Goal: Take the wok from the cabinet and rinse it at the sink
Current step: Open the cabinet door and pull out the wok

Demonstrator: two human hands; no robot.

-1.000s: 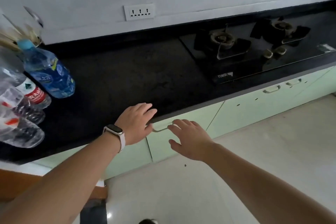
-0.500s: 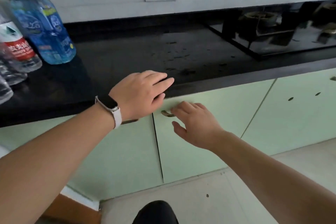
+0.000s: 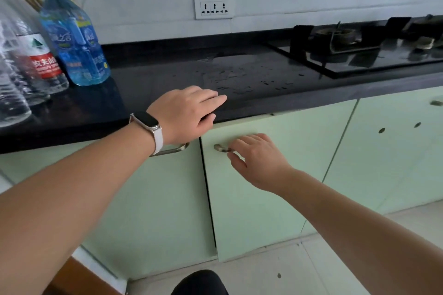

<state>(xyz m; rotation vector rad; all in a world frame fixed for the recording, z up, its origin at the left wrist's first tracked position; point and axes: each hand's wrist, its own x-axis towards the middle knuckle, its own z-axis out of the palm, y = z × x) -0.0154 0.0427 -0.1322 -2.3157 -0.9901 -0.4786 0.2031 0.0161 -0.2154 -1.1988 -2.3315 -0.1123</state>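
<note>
Surface [image 3: 153, 79] of black stone runs across the view, spotted with water drops near its middle, and a glass gas hob [image 3: 359, 55] is set into it at the right. Below it stands a row of pale green cabinet doors [image 3: 263, 199], all closed; the wok is not in sight, so nothing shows where it sits. At the left end of the surface stand several water bottles, a blue bottle [image 3: 74, 40] nearest the middle, with a red-labelled clear bottle [image 3: 42, 64] touching it on its left. A white wall socket [image 3: 214, 8] sits on the wall above. The left hand [image 3: 184, 115], with a watch [image 3: 148, 128] on its wrist, lies flat on the front edge of the surface, its grip open with fingers spread and holding nothing. Just under that wrist shows a metal handle [image 3: 176, 148] of the left door. The right hand [image 3: 259, 160] has its grip curled around the handle [image 3: 219, 148] of the next door, fingertips hooked over the bar.
</note>
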